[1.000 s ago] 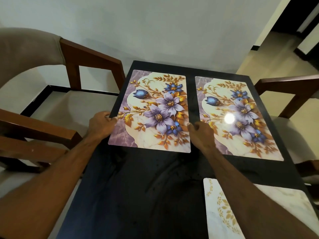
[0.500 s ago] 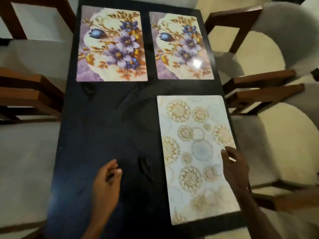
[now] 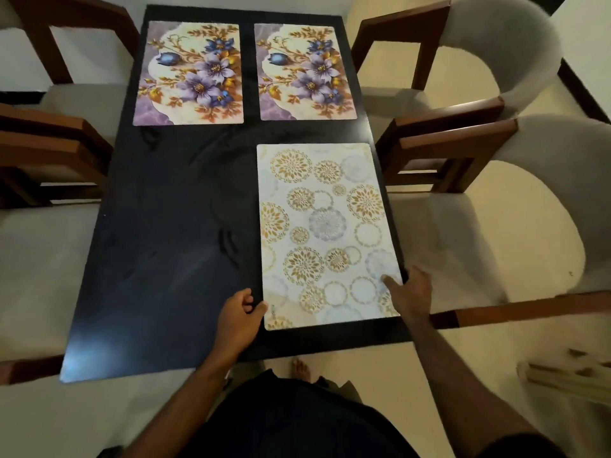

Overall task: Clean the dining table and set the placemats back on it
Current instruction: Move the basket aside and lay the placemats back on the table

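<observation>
Three placemats lie on the black dining table [image 3: 158, 246]. Two purple floral placemats sit side by side at the far end, one on the left [image 3: 190, 72] and one on the right [image 3: 305, 71]. A white placemat with gold circles [image 3: 325, 233] lies on the near right part. My left hand [image 3: 239, 314] pinches that mat's near left edge with thumb and fingers. My right hand [image 3: 408, 292] grips its near right edge, thumb on top of the mat.
Wooden chairs with pale cushions flank the table: two on the left [image 3: 46, 153] and two on the right [image 3: 463, 133]. My bare foot [image 3: 299, 368] shows on the floor below the table's near edge. The table's near left part carries no mat.
My hands left the far left floral mat and came back to the near white mat. The left hand moved right from the bare tabletop and took hold of the mat's left edge.
</observation>
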